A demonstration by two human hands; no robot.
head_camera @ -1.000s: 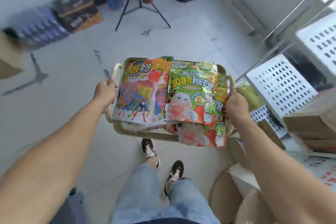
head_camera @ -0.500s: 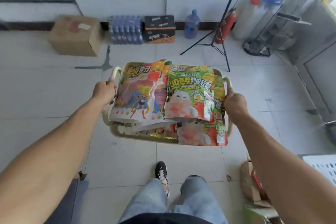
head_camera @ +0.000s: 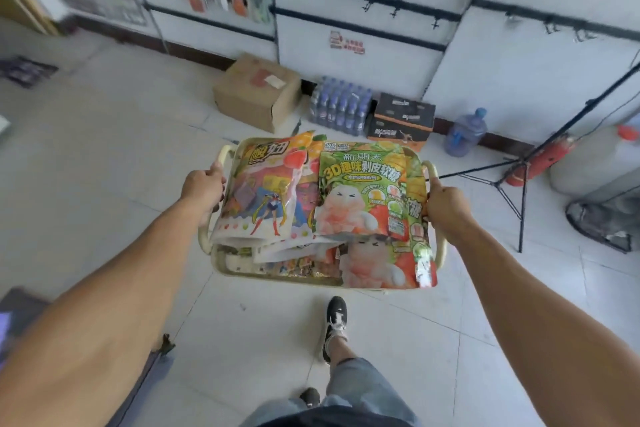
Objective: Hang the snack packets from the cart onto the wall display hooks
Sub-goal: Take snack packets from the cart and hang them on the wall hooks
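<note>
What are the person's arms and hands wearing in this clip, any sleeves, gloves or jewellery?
Both forearms are bare, with no sleeves in view. The left hand and right hand have no gloves, and no watch, ring or bracelet shows.

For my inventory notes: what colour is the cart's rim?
Cream, pale yellow; the cart's rim shows in the head view.

One cream basket [head_camera: 221,263] holds a heap of snack packets [head_camera: 360,198] too overlapped to count, two hands [head_camera: 202,184] grip its handles, and by the wall sit one cardboard box [head_camera: 254,94], one bottle pack [head_camera: 341,104], one black-and-orange carton [head_camera: 403,120] and one water jug [head_camera: 465,132].
</note>
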